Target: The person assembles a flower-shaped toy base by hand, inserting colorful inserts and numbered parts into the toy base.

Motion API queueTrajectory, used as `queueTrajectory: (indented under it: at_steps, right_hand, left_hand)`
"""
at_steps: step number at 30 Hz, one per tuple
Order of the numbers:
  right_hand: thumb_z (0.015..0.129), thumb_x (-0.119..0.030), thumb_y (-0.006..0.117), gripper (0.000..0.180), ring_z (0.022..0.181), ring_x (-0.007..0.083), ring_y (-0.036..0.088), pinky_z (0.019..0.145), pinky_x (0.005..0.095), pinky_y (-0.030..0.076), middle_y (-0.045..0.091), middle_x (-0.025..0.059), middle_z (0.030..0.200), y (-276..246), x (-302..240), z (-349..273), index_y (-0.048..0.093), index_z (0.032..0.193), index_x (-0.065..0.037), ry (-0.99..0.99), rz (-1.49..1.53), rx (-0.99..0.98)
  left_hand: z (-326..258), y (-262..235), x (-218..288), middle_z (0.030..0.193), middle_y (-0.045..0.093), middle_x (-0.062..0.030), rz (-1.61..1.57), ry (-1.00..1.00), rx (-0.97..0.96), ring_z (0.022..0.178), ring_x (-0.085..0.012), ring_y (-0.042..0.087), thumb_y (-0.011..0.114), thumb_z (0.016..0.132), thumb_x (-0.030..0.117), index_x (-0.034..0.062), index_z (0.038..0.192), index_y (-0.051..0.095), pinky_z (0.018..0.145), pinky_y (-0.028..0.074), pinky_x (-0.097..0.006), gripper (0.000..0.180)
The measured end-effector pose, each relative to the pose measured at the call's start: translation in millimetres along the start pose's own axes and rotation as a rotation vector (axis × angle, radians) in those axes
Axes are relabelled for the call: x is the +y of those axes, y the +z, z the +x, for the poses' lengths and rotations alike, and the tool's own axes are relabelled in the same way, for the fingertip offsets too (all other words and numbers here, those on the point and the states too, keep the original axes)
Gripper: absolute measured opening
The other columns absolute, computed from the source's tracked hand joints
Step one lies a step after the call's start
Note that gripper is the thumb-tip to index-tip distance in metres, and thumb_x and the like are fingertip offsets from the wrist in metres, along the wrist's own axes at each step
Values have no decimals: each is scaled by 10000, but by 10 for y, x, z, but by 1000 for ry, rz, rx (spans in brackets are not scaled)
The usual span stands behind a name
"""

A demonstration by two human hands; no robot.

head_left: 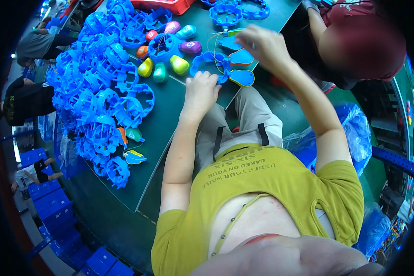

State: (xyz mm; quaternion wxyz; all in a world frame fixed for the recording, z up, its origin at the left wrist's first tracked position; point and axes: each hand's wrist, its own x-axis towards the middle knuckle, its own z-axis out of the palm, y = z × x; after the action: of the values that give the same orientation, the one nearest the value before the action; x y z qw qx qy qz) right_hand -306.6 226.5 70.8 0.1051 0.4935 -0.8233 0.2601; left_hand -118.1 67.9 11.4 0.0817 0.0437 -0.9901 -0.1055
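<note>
My left hand (201,88) has its fingers curled over the near edge of a blue plastic ring (202,59) on the table. Flat teardrop-shaped pieces with blue faces hang around that ring: one edged in orange (241,57), one edged in yellow (242,77), and a green one partly hidden farther off. Thin wires rise beside them. Above these pieces my right hand (266,47) is raised with bent fingers, slightly smeared; what its fingertips hold, if anything, I cannot make out. Left of the ring, another blue ring (164,48) is surrounded by several coloured bulb-shaped pieces, including a yellow-green one (179,65).
A large heap of blue rings (94,87) covers the table's left side. A red tray (163,5) and more rings (226,14) lie at the far side. Across at the right sits a person in a dark red cap (363,46). Blue bags (349,133) stand right of me.
</note>
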Motion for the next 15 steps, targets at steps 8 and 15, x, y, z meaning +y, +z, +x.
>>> queueTrajectory:
  at_steps: [8,15]
  right_hand:
    - [746,-295,797,525,1024,347,654,843,441,558,652,141,1096,529,361,613,645,1207,-96,-149,-311,-563]
    - [807,-269,721,479,979,380,658,833,460,555,598,203,1138,-132,-14,-26,618,1240,-92,-23,200,-98]
  left_hand:
    - [47,20,50,897,639,-72,-57,1,80,918,-290,620,763,828,229,76,958,645,733,466,-462,233]
    - [17,171,86,875,647,-64,-17,14,227,854,-271,655,777,815,292,76,912,647,712,483,-417,270]
